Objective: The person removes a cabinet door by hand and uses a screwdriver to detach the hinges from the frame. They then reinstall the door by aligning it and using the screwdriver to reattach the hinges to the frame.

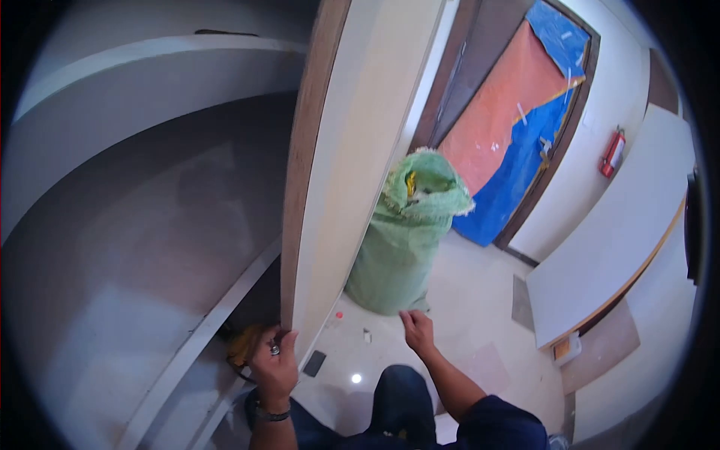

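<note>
My left hand point(274, 362), with a ring and a wristband, is closed around the lower edge of a tall upright panel point(341, 150) with a wood-brown edge. Behind that hand, partly hidden, is a yellow object point(241, 349). My right hand point(417, 330) hangs in the air to the right of the panel, its fingers pressed together; whether anything small is between them cannot be made out. Just beyond it stands a green woven sack point(394, 255), open at the top, with something yellow inside.
A door covered in orange point(499, 97) and blue sheeting point(491, 202) is at the back. A fire extinguisher point(613, 153) hangs on the right wall. White boards point(615, 225) lean at the right. A dark flat piece point(315, 364) and small scraps lie on the floor.
</note>
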Demonstrator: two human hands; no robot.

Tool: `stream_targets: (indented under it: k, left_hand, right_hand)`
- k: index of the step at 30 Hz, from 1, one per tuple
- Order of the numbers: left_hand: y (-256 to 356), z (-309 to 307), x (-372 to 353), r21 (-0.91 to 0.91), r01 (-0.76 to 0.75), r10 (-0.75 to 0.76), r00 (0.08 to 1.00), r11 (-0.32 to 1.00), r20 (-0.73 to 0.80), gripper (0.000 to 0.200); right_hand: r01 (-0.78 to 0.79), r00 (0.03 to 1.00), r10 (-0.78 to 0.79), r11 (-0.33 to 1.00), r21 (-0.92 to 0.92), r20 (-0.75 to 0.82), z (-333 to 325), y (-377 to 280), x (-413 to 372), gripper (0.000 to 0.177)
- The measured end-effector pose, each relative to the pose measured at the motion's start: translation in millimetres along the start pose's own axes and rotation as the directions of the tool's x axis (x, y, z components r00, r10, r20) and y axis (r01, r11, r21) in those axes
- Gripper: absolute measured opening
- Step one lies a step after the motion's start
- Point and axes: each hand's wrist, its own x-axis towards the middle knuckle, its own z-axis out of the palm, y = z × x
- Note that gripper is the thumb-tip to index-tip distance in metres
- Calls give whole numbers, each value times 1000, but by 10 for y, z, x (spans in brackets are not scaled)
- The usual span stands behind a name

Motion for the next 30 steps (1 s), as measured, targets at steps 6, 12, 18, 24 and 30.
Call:
stream_targets:
  k: [6,12,18,24,30]
  left_hand:
    - [44,-48,61,-3,-45,45,996,999,79,16]
    - [12,-75,51,-19,93,-90,987,995,129,14]
    - [-124,-457,-219,54,-94,92,995,994,43,11]
    - [-410,-665,-670,-26,104,-99,984,994,147,9]
    - [-601,-648,-1050,-80,540,-501,819,838,280,9]
  right_hand:
    - [470,842,-516,845,253,159,475,-1493,-414,94]
    - [530,829,-559,778,337,-11,1100,-1931,-804,112]
    - [521,854,-491,798,304,-173,1285,-2106,-872,114]
    - [536,844,-508,802,263,-169,1423,-2056,-875,114]
    - [557,830,-519,790,255,-206,1418,-2037,-849,105]
